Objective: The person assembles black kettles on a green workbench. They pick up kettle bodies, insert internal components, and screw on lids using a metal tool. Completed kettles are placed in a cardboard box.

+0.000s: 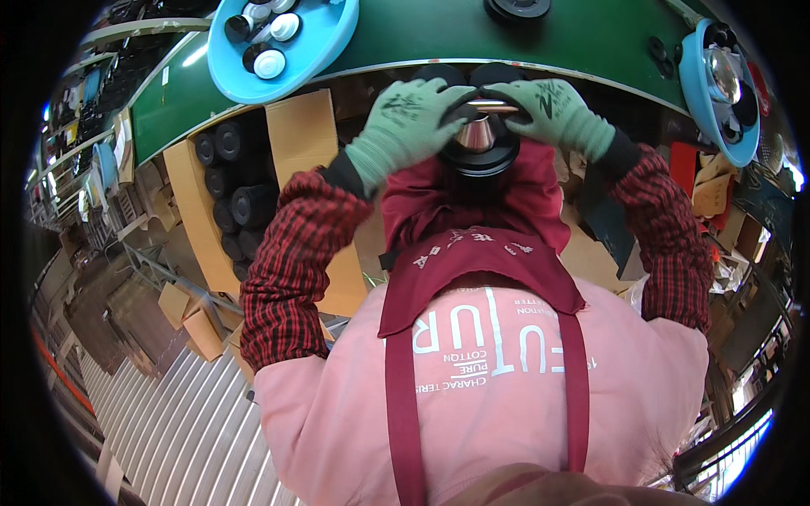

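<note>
Both my hands wear green knit work gloves with dark fingertips. Between the fingertips of my left hand (408,123) and my right hand (557,114) is a thin, shiny metal-coloured ring (493,106), gripped from both sides. Just below it stands a conical copper-coloured metal piece (476,136), set on a round black part with stacked rims (479,166). This black part is in front of the maroon apron, close to the bench edge. What lies under my fingers is hidden.
A green workbench (417,38) runs across the top. On it are a blue basin (218,57) of black and white caps, another blue basin (693,95) at right, and black discs (519,7). An open cardboard box (190,209) holds several black cylinders (253,205).
</note>
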`<state>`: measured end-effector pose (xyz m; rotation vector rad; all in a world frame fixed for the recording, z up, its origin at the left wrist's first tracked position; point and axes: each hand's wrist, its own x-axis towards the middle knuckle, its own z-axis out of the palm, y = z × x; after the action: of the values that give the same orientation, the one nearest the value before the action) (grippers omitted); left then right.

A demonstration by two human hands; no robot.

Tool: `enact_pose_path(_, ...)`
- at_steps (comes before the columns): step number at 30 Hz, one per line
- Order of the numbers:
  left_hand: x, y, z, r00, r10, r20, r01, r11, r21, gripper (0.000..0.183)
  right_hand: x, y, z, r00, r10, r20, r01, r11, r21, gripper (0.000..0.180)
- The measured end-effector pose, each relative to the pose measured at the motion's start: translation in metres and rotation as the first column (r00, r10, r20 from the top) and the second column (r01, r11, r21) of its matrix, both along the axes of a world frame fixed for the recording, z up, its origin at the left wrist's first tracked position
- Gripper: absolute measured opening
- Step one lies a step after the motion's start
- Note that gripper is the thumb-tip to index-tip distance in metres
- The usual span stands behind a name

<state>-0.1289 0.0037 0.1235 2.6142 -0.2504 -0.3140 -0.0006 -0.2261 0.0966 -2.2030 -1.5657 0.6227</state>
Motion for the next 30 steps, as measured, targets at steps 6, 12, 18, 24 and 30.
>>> enact_pose_path(6,-0.001,0.008,-0.002,0.999,-0.026,-0.037,0.024,0.997,-0.068,0.041,-0.004,-0.006,-0.027,0.992,0.001,0.126,-0.018,0.991,0.134,0.053)
enact_pose_path(12,0.002,-0.013,0.017,0.99,0.026,-0.14,-0.023,0.999,0.027,0.031,0.015,-0.006,-0.015,0.988,0.156,0.015,-0.156,0.97,0.188,0.055)
enact_pose_path(18,0.003,0.004,-0.021,1.0,-0.025,0.011,0.026,0.993,-0.114,0.034,0.006,-0.002,-0.001,0.954,0.037,-0.296,0.002,0.991,0.132,0.061)
enact_pose_path(24,0.003,-0.006,0.006,0.993,-0.038,-0.114,0.032,0.998,-0.062,0.04,0.03,0.011,-0.012,0.278,0.03,-0.96,0.485,0.858,0.168,0.038)
enact_pose_path(30,0.017,0.007,-0.024,0.989,-0.139,-0.059,0.114,0.943,-0.314,0.033,-0.017,-0.013,-0.021,0.284,0.083,-0.955,0.445,0.871,0.208,0.035)
